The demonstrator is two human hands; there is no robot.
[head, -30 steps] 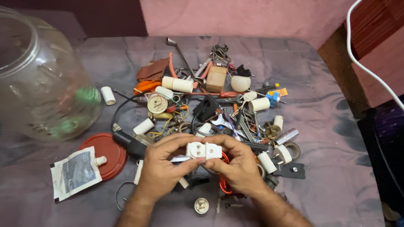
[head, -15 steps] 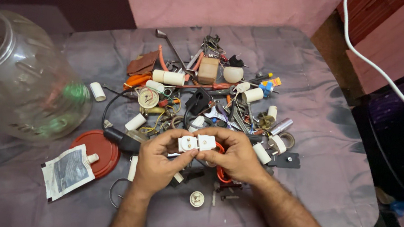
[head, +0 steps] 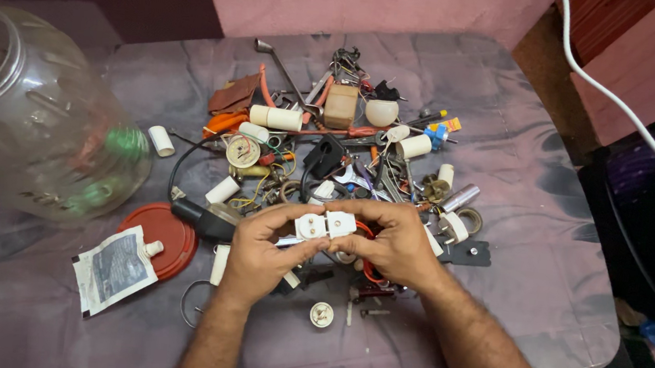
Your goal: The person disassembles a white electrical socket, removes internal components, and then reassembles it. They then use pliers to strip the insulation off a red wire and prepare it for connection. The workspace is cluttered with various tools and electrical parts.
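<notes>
Both my hands meet over the middle of the table and grip a small white electrical plug [head: 325, 226]. My left hand [head: 260, 250] pinches its left half with thumb and fingers. My right hand [head: 390, 243] closes around its right half. Just beyond the plug lies a heap of small parts [head: 330, 156]: white tube pieces, a round gauge, wires, screwdrivers, a black fitting and a tan block. A small white round part [head: 321, 314] rests on the table below my hands.
A big clear plastic jar [head: 31, 112] lies on its side at the left. Its red lid [head: 161, 227] sits beside it, with a white spouted pouch [head: 114, 269] in front. A white cable [head: 620, 101] hangs at the right, past the table [head: 541, 312] edge.
The view has shifted slightly. Both hands keep hold of the white plug and have turned it a little between the fingers.
</notes>
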